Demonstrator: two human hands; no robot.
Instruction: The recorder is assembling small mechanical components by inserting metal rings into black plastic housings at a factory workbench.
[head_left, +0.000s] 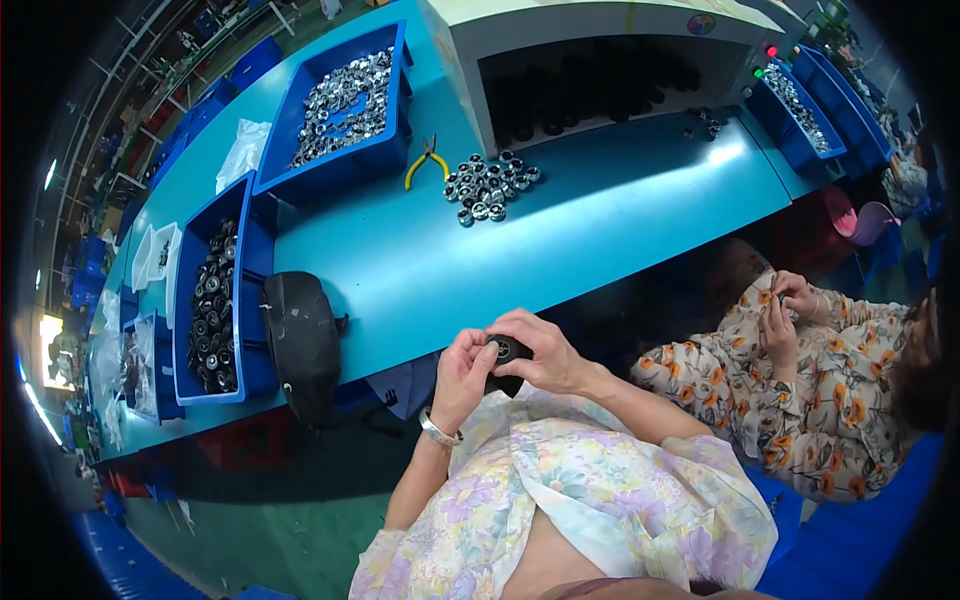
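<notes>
Between my two hands, just off the table's near edge, is a small round black knob (507, 349) with a marked face. My left hand (466, 368) pinches it from the left, thumb on its face. My right hand (543, 352) closes on it from the right, fingers curled over the top. Farther back on the blue-green table (400, 280) lies a loose pile of shiny chrome-rimmed knobs (488, 188). Yellow-handled pliers (428, 163) rest just left of that pile.
A blue bin of black knobs (212, 320) and a blue bin of chrome parts (345, 105) stand left. A black bag-like thing (302, 335) overhangs the near edge. A pale open-fronted box (462, 70) holds dark parts at the back. At right, a co-worker's hands (785, 320) handle something small.
</notes>
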